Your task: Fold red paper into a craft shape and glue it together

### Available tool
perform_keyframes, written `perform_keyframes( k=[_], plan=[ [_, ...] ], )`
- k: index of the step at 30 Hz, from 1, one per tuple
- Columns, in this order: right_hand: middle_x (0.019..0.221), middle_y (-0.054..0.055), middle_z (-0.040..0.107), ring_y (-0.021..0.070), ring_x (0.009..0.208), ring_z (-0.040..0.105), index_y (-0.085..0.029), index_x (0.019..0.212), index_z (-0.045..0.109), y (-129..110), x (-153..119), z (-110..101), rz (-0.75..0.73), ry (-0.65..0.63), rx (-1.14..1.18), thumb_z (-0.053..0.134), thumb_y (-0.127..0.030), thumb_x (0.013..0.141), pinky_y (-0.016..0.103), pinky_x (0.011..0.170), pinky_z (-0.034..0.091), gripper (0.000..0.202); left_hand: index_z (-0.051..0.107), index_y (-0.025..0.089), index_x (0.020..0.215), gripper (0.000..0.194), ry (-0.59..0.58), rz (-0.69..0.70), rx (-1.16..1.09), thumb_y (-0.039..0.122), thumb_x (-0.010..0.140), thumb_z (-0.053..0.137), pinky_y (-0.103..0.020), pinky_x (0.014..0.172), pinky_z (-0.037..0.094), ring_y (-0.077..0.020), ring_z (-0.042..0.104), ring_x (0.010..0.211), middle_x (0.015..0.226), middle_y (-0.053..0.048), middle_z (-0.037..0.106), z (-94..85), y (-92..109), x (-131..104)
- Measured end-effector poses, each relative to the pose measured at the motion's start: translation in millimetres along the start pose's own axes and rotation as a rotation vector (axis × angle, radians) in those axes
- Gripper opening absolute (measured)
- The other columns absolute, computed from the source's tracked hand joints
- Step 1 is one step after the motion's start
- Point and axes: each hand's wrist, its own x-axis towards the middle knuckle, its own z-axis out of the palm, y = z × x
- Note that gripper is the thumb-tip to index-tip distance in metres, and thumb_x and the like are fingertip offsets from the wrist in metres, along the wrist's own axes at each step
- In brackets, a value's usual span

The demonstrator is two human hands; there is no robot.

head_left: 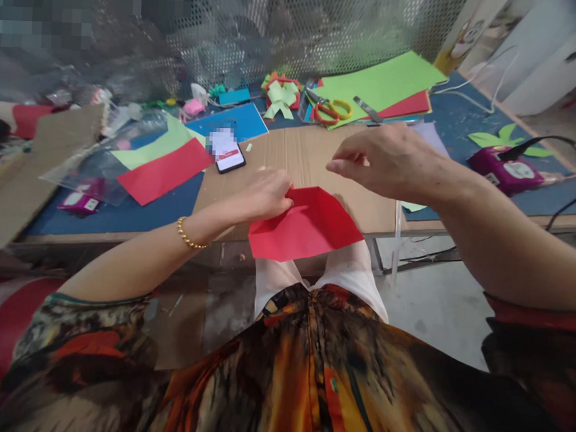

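The left hand [270, 193] pinches the red paper [311, 229] over the counter's [168, 215] front edge; the right hand [391, 158] hovers nearby, fingers curled, fingertip contact unclear.

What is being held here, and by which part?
Red paper, held at its upper left edge by the left hand; nothing shows in the right hand.

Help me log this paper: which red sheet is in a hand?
The bent red sheet, front centre, pinched in the left hand. The flat red one beside the phone and another red sheet beneath the green sheet lie untouched.
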Motion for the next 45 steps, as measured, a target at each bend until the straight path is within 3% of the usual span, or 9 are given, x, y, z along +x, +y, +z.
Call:
perform_keyframes(
  k=[5,10,14,18,24,27,31,39,45],
  plan=[
    [0.081,0.004,0.076,0.0161,0.072,0.064,-0.018,0.100,0.081,14,6,20,0.061,-0.045,0.101,0.058,-0.043,0.104,0.032,0.072,0.039,0.035,0.069,0.017,0.072,0.015,-0.042,-0.037,-0.060,0.017,0.084,0.060,-0.032,0.059,0.038,-0.0182,0.056,0.061,0.060,-0.006,0.065,1.2,-5,8],
    [0.100,0.009,0.081,0.0190,0.083,0.068,-0.017,0.116,0.077,-2,10,38,0.072,-0.176,0.051,0.066,-0.038,0.096,0.030,0.069,0.038,0.031,0.073,0.014,0.078,0.014,-0.114,-0.120,-0.110,0.017,0.084,0.060,-0.034,0.061,0.039,-0.0197,0.059,0.065,0.066,-0.009,0.068,6.8,-6,11],
    [0.110,0.016,0.081,0.0252,0.090,0.070,-0.015,0.122,0.075,-16,12,44,0.079,-0.227,-0.132,0.057,-0.027,0.095,0.033,0.065,0.030,0.035,0.065,0.019,0.067,0.017,-0.069,-0.069,-0.076,0.019,0.085,0.062,-0.034,0.060,0.037,-0.0187,0.057,0.063,0.060,-0.007,0.064,8.4,-8,13],
    [0.109,0.020,0.080,0.0278,0.090,0.070,-0.013,0.121,0.075,-25,15,46,0.077,-0.224,-0.161,0.049,-0.024,0.098,0.034,0.065,0.027,0.037,0.054,0.022,0.060,0.027,-0.048,-0.050,-0.076,0.019,0.085,0.063,-0.033,0.059,0.036,-0.0163,0.053,0.059,0.058,-0.004,0.061,7.7,-8,11],
    [0.102,0.019,0.081,0.0248,0.081,0.066,-0.013,0.117,0.077,-29,14,48,0.055,-0.200,-0.211,0.042,-0.022,0.103,0.036,0.068,0.026,0.038,0.058,0.021,0.062,0.022,-0.041,-0.047,-0.095,0.019,0.083,0.063,-0.034,0.064,0.042,-0.0179,0.058,0.059,0.055,-0.004,0.061,8.9,-9,10],
    [0.110,0.016,0.081,0.0242,0.084,0.066,-0.013,0.122,0.074,-23,13,50,-0.011,-0.174,-0.170,0.045,-0.021,0.103,0.037,0.075,0.030,0.035,0.060,0.021,0.064,0.019,-0.046,-0.058,-0.098,0.019,0.082,0.064,-0.035,0.066,0.043,-0.0195,0.062,0.065,0.063,-0.006,0.068,11.3,-10,11],
    [0.126,0.014,0.077,0.0231,0.096,0.067,-0.015,0.130,0.068,-15,17,52,-0.187,-0.113,-0.030,0.051,-0.012,0.096,0.036,0.083,0.032,0.038,0.063,0.019,0.067,0.017,-0.081,-0.109,-0.116,0.020,0.084,0.064,-0.036,0.072,0.043,-0.0217,0.064,0.072,0.066,-0.007,0.066,11.7,-9,13],
    [0.090,0.012,0.073,0.0214,0.074,0.054,-0.012,0.105,0.073,-25,29,53,-0.324,-0.114,-0.282,0.041,-0.008,0.102,0.038,0.078,0.024,0.032,0.054,0.022,0.060,0.021,-0.071,-0.099,-0.199,0.012,0.076,0.064,-0.036,0.066,0.033,-0.0178,0.051,0.063,0.053,0.001,0.046,12.6,-10,13],
    [0.085,0.012,0.074,0.0185,0.068,0.047,-0.009,0.095,0.076,-31,27,55,-0.406,-0.099,-0.366,0.042,-0.002,0.098,0.039,0.079,0.025,0.035,0.051,0.022,0.059,0.024,-0.098,-0.113,-0.181,0.014,0.077,0.063,-0.035,0.068,0.032,-0.0178,0.048,0.065,0.054,0.002,0.043,10.9,-10,14]
  ],
)
